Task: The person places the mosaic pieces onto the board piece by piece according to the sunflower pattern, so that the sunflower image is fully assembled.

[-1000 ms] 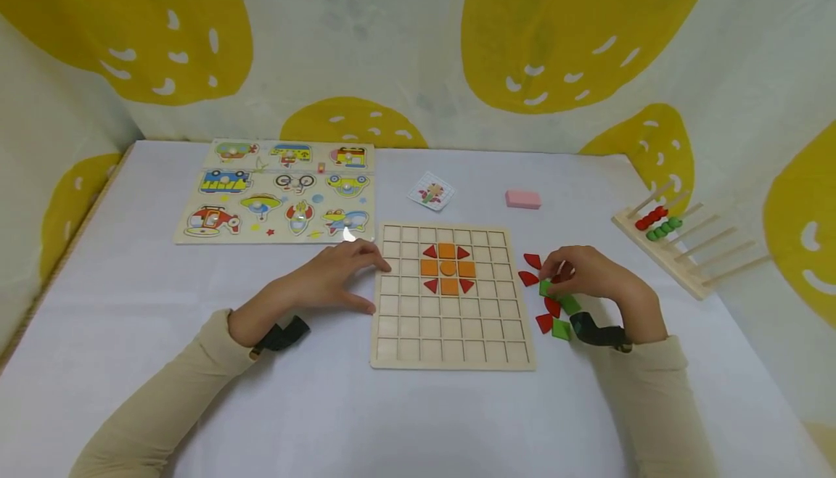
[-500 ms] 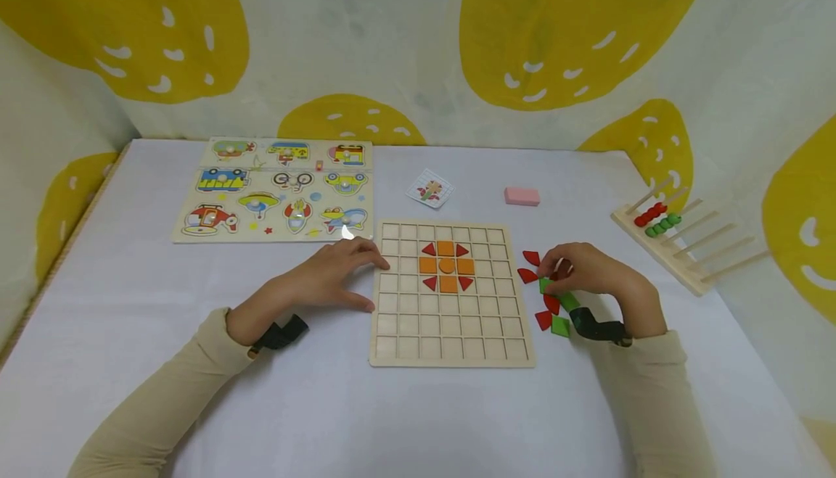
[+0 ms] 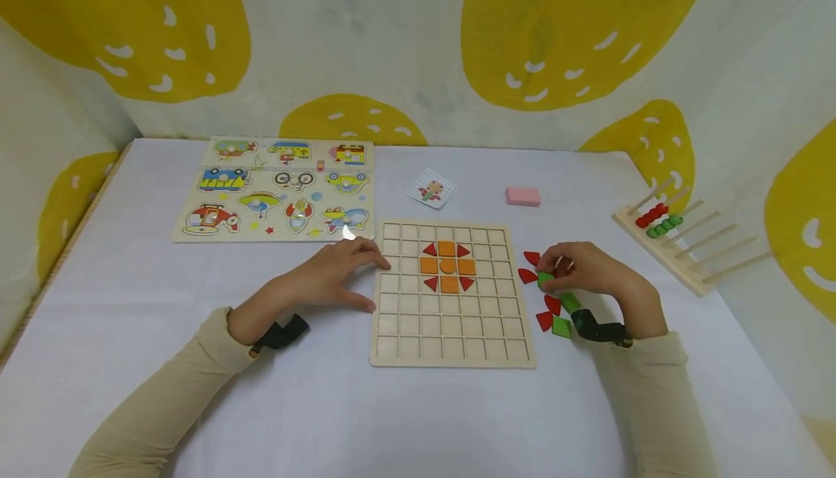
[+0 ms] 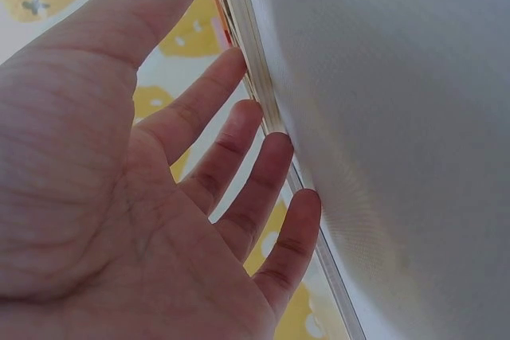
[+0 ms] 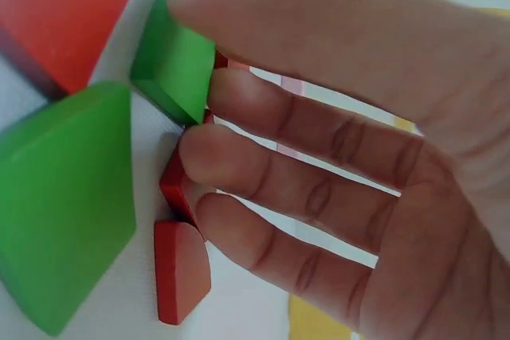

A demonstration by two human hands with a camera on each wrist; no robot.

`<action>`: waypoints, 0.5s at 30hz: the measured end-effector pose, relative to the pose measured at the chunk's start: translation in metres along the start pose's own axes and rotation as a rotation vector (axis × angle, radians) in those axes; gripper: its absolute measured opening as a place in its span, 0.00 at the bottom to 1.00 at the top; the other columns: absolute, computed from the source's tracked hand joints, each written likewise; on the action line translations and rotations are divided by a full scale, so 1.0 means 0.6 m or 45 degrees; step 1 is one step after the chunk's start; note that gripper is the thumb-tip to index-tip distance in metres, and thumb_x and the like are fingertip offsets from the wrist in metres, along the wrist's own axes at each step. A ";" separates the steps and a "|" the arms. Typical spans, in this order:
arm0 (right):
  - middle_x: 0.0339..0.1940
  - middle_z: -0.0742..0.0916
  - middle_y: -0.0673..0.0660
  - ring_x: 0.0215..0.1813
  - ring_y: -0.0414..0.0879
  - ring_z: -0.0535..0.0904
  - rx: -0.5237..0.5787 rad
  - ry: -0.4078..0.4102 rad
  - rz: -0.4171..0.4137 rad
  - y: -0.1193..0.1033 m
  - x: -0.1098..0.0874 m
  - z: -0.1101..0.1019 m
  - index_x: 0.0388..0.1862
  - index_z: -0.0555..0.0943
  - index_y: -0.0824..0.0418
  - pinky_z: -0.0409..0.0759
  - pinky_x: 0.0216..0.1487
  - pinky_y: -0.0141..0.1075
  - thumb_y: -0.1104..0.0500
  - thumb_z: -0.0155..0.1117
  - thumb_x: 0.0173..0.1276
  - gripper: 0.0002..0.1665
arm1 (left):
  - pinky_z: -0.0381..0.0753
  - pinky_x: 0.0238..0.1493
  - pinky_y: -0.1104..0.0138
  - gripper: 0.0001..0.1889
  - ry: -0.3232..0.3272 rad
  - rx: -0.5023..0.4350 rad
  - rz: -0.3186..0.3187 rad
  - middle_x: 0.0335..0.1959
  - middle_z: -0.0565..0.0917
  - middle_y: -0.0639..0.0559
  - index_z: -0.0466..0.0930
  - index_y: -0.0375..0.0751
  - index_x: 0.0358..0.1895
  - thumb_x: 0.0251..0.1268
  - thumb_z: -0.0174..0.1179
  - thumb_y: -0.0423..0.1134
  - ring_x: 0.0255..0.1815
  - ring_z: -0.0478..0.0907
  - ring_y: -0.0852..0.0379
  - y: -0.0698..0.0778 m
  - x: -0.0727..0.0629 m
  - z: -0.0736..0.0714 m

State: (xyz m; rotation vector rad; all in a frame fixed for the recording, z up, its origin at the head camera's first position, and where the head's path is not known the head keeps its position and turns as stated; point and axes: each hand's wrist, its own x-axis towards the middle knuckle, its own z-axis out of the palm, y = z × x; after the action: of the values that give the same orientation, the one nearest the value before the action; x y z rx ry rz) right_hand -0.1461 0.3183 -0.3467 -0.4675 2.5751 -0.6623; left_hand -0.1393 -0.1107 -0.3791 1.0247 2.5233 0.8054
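Note:
My right hand point(image 3: 588, 268) pinches a small green square tile point(image 5: 175, 61) between thumb and index finger, low over the table right of the pegboard-like grid. Around it lie red fan-shaped tiles point(image 3: 527, 275), another green square tile point(image 3: 561, 326) and a green tile point(image 3: 570, 302) partly under the wrist. My left hand point(image 3: 329, 275) rests against the left edge of the wooden grid board point(image 3: 451, 333), thumb and fingers apart; its fingertips touch that edge in the left wrist view. On the board sit orange square tiles point(image 3: 446, 249) round an orange disc point(image 3: 448, 266), with red triangle tiles point(image 3: 429, 249) at the corners.
A vehicle knob puzzle point(image 3: 261, 228) lies at the back left. Behind the board are a pattern card point(image 3: 431, 189) and a pink block point(image 3: 523, 196). A wooden bead rack point(image 3: 673, 249) with red and green beads stands on the far right.
The green tile between my right thumb and index finger has shifted very slightly away from me and to the left. My left hand stays at the board's edge.

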 end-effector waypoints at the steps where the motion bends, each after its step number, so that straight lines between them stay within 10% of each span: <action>1: 0.36 0.83 0.54 0.38 0.48 0.76 0.001 -0.004 0.002 0.000 0.000 0.000 0.42 0.82 0.65 0.78 0.37 0.31 0.62 0.75 0.56 0.16 | 0.60 0.64 0.45 0.31 -0.001 -0.001 -0.001 0.62 0.71 0.47 0.76 0.48 0.60 0.51 0.73 0.51 0.65 0.65 0.45 0.000 0.000 0.000; 15: 0.37 0.82 0.54 0.37 0.47 0.74 -0.016 -0.025 -0.028 -0.014 -0.005 0.000 0.43 0.82 0.64 0.78 0.36 0.30 0.62 0.75 0.56 0.17 | 0.61 0.63 0.45 0.31 0.003 0.016 -0.004 0.62 0.71 0.47 0.76 0.49 0.59 0.51 0.74 0.51 0.65 0.65 0.46 0.002 0.000 0.000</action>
State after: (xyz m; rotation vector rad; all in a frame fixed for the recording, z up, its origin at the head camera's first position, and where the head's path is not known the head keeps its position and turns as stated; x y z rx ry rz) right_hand -0.1417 0.3129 -0.3413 -0.5048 2.5606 -0.6460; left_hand -0.1390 -0.1099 -0.3784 1.0242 2.5344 0.7913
